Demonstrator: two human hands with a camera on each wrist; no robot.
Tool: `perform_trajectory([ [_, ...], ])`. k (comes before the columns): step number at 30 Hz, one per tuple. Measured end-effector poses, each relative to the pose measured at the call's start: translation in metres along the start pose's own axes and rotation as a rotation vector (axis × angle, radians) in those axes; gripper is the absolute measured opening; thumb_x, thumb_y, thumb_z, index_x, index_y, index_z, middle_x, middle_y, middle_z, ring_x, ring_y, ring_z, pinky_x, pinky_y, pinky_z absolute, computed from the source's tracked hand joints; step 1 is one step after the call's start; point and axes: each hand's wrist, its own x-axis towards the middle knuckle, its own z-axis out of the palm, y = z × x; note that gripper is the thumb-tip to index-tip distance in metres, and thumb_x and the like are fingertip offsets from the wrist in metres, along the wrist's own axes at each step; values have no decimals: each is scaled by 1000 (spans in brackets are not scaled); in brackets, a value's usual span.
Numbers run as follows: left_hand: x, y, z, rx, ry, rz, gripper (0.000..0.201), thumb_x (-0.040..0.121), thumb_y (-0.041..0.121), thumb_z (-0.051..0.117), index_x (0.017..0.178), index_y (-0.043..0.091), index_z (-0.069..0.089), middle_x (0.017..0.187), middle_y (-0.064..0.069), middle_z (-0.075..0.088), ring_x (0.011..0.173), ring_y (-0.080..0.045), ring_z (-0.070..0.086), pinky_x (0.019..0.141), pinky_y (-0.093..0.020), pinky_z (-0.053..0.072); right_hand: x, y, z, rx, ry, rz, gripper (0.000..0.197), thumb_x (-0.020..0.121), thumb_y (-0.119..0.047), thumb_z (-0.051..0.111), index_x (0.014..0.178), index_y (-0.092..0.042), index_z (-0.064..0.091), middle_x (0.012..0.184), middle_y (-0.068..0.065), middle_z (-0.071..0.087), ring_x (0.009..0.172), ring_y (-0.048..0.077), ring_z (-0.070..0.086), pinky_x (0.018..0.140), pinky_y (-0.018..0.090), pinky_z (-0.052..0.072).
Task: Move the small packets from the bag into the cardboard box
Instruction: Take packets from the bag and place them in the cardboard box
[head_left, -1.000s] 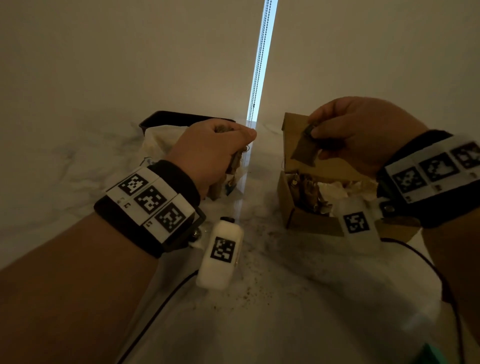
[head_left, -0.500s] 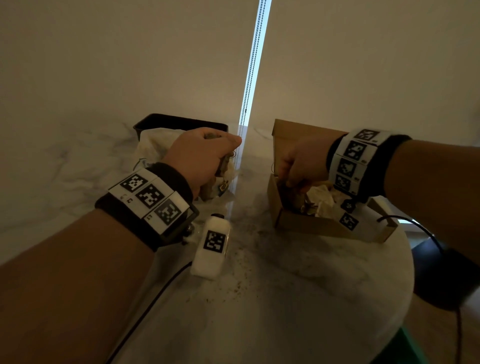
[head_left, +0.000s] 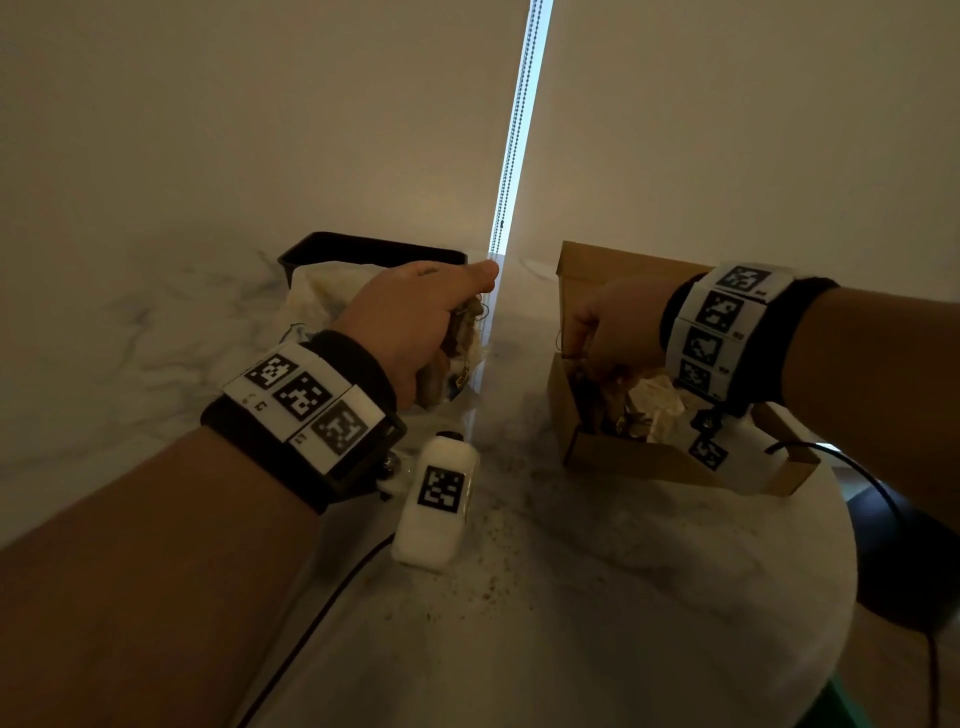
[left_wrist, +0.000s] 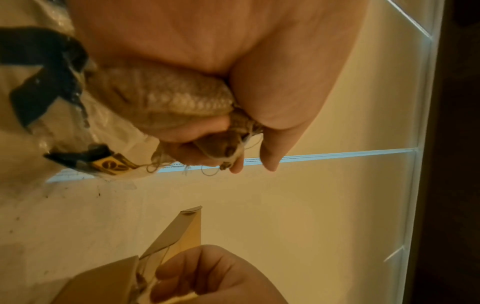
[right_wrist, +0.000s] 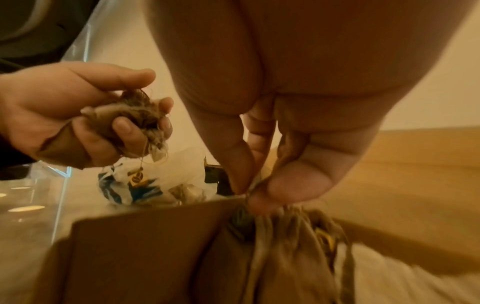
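i see my right hand (head_left: 618, 327) dipped into the left end of the box (head_left: 644, 457), thumb and forefinger pressed together on the top of a packet (right_wrist: 285, 236) that sits down among the others inside. my fingertips (right_wrist: 293, 185) pinch its gathered neck and string just above the box's near wall; the packet body hangs below them, inside the box. crumpled pale paper (head_left: 654, 400) lies in the box just right of that hand.

left of the box, my left hand (head_left: 410, 322) is curled tight round a bunch of packets (left_wrist: 166, 102), held above the bag (right_wrist: 145, 183). loose strings and a small tag dangle from that fist. the bag, clear plastic with blue and yellow print, slumps on the desk (head_left: 597, 597) below the fist, and i can see at least one more packet in it. a dark tray (head_left: 363, 249) stands behind the bag, farther from the box.

the right wrist is bent so the palm faces down into the box, forearm coming in from the box's right. the left forearm comes in low from the near left, knuckles up, thumb pointing toward the box.

both wrists wear marker bands, and a white block with a marker (head_left: 436, 504) hangs under the left wrist, left of the box. the box rests on the pale marbled round desk, speckled with dark crumbs in front of the box. behind the box are plain blinds with a bright slit and a bead chain (head_left: 514, 130).
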Motion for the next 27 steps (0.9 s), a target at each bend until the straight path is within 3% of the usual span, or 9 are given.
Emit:
perform_trajectory([
  [3, -3, 7, -1, -221, -64, -133, 42, 94, 50, 59, 105, 10, 68, 70, -7, 55, 45, -14, 48, 35, -17, 37, -7, -2, -12, 106, 111, -41, 21, 85, -9, 67, 101, -22, 69, 87, -5, 67, 75, 9, 64, 64, 26, 54],
  [8, -3, 12, -4, -467, -120, -175, 52, 95, 52, 54, 112, 4, 69, 73, -9, 57, 51, -18, 50, 39, -17, 40, -13, -17, -13, 775, 246, -168, 6, 85, -13, 70, 91, -15, 69, 80, 3, 72, 62, 10, 68, 53, 24, 54],
  [11, -1, 11, -6, -500, -117, -187, 40, 94, 43, 53, 102, 7, 68, 74, -8, 57, 53, -18, 49, 41, -14, 37, -6, -34, -1, 1192, 180, -228, 5, 88, -13, 67, 86, -9, 65, 73, 7, 64, 58, 17, 62, 52, 29, 50],
  [15, 1, 8, -6, -443, -45, -155, 19, 90, 25, 54, 98, 12, 65, 77, -7, 57, 57, -17, 48, 40, -15, 32, 7, -46, 21, 1538, 24, -230, 14, 89, -23, 65, 83, -12, 59, 64, 2, 56, 53, 15, 54, 47, 24, 44],
  [21, 9, 2, -6, -333, 89, -107, 21, 95, 19, 51, 104, 15, 68, 73, -3, 59, 54, -13, 50, 39, -19, 36, 8, -44, 44, 1574, -55, -281, 35, 69, -44, 71, 78, -12, 61, 64, 2, 54, 55, 16, 56, 50, 26, 47],
  [24, 8, 1, -3, -292, 82, -90, 19, 96, 21, 52, 100, 16, 70, 80, -5, 62, 59, -14, 54, 40, -19, 38, 10, -47, 54, 1514, 9, -273, 31, 77, -38, 73, 88, -10, 65, 65, 2, 60, 58, 17, 60, 53, 28, 50],
  [27, 7, -1, 1, -247, 77, -58, 21, 97, 22, 52, 104, 16, 71, 90, -5, 63, 64, -13, 57, 41, -19, 39, 9, -49, 59, 1464, 80, -266, 16, 83, -23, 73, 87, -9, 65, 67, 2, 65, 61, 16, 63, 55, 29, 52],
])
